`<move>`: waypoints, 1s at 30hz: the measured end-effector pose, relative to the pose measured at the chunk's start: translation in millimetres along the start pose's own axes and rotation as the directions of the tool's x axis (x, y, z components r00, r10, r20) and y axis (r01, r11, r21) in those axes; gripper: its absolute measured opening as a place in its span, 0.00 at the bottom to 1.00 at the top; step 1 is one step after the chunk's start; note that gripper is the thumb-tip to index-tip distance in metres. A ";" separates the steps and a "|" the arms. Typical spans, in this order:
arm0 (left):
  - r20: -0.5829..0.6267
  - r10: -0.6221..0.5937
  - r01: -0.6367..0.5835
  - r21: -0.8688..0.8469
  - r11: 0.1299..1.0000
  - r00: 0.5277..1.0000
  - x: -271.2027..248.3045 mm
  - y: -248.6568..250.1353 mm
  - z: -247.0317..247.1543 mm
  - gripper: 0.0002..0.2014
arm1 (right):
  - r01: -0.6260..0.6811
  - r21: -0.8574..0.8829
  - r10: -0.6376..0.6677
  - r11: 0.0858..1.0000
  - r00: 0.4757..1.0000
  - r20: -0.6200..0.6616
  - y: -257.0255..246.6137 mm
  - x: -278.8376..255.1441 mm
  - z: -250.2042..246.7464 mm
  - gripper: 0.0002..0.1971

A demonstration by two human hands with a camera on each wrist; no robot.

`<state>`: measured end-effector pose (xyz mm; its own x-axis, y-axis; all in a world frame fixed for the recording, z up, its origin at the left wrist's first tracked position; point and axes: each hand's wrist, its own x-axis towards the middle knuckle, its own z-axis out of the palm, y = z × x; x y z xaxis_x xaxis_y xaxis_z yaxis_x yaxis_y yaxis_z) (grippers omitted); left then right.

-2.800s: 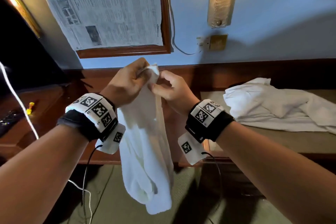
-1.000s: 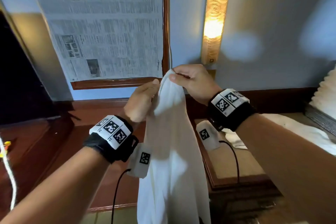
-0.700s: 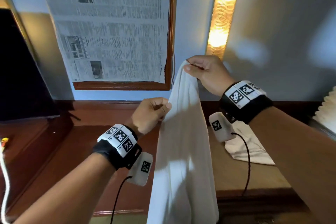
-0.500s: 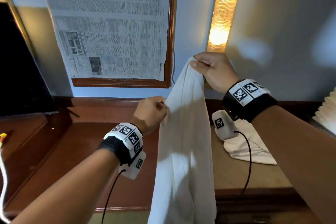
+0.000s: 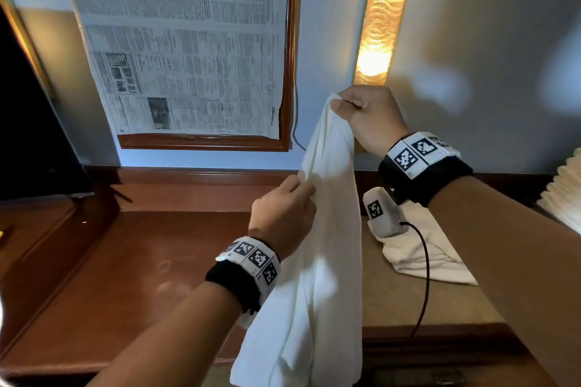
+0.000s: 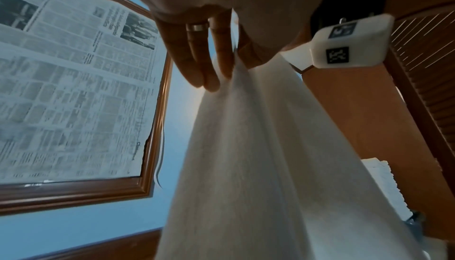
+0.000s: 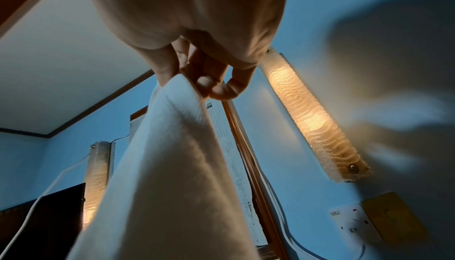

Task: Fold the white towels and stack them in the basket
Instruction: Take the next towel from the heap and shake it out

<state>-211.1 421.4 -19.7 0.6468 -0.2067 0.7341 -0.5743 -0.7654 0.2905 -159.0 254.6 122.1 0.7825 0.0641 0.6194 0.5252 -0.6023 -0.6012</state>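
Wooden worktop, spanning the space below and to the left of both hands; its paler section lies below the right wrist. Framed newspaper on the wall, above and left of the hands. Lit wall lamp, a tall amber strip directly above the right hand; the right wrist view shows it just beside the knuckles. White towel, hanging in a long vertical drape between the two forearms, its lower end below the left wrist and passing out of the bottom edge of the head view. Second white towel, lying crumpled on the paler worktop section, below the right wrist and apart from the hanging towel. Right hand, the higher of the two, clenched around the towel's top corner, which is pinched between thumb and curled fingers. Left hand, lower and to the left of the right hand, gripping the towel's left edge partway down; in the left wrist view the fingers press against the cloth, with a fold of it caught between them. A ring sits on one finger of the left hand
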 end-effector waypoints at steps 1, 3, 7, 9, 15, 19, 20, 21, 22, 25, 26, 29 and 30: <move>-0.003 -0.011 0.011 -0.002 1.000 1.000 -1.0 -0.1 3.7 0.05 | 0.011 -0.005 -0.011 1.000 1.000 0.005 -1.5 -0.1 1.4 0.13; -0.029 -0.044 0.044 -0.012 0.999 0.999 -2.8 0.7 8.6 0.07 | 0.020 0.007 -0.020 1.000 1.000 -0.003 -4.0 0.2 2.8 0.12; -0.052 -0.117 0.115 -0.043 0.992 0.992 -6.5 0.7 18.2 0.14 | 0.033 0.043 -0.032 0.999 0.999 -0.025 -1.8 2.3 0.8 0.10; -0.023 -0.149 0.148 -0.048 0.988 0.989 -8.5 0.5 22.8 0.13 | 0.034 0.054 -0.032 0.998 0.999 -0.030 1.7 3.5 -1.6 0.10; 0.160 -0.303 0.306 0.008 0.952 0.939 -8.3 4.4 36.0 0.09 | 0.040 0.080 -0.037 0.996 0.999 -0.033 12.2 6.7 -8.7 0.10; 0.135 -0.312 0.320 -0.044 0.946 0.941 -12.6 -1.9 45.5 0.05 | 0.033 0.064 -0.030 0.997 0.999 -0.044 27.3 10.2 -19.4 0.11; 0.104 -0.309 0.317 -0.079 0.945 0.945 -14.3 -4.4 47.2 0.05 | 0.030 0.067 -0.026 0.997 0.998 -0.059 32.2 11.1 -22.9 0.12; 0.071 -0.307 0.314 -0.115 0.943 0.949 -16.4 -5.9 48.9 0.06 | 0.029 0.077 -0.023 0.997 0.997 -0.076 37.1 11.8 -26.5 0.12; 0.046 -0.318 0.322 -0.146 0.936 0.947 -17.8 -5.5 49.4 0.06 | 0.028 0.089 -0.019 0.996 0.996 -0.092 41.8 12.2 -29.8 0.12; 0.053 -0.372 0.375 -0.209 0.903 0.927 -20.8 -1.1 56.0 0.07 | 0.024 0.099 -0.012 0.995 0.993 -0.119 55.5 13.1 -38.1 0.11; 0.082 -0.390 0.399 -0.207 0.893 0.917 -21.5 1.0 60.3 0.08 | 0.028 0.093 -0.017 0.995 0.993 -0.120 59.9 13.4 -40.4 0.12; 0.251 -0.436 0.470 -0.096 0.877 0.864 -26.7 8.4 78.6 0.04 | 0.031 0.099 -0.020 0.995 0.994 -0.108 69.4 11.6 -46.9 0.11; 0.307 -0.465 0.504 -0.055 0.862 0.830 -29.7 10.1 83.8 0.05 | 0.028 0.100 -0.018 0.995 0.995 -0.100 72.3 10.1 -49.2 0.11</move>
<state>-194.1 368.8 -90.0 0.9583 -0.0025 0.2858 -0.1970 -0.7302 0.6542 -129.6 172.6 109.8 0.7355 -0.0051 0.6775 0.5776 -0.5181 -0.6309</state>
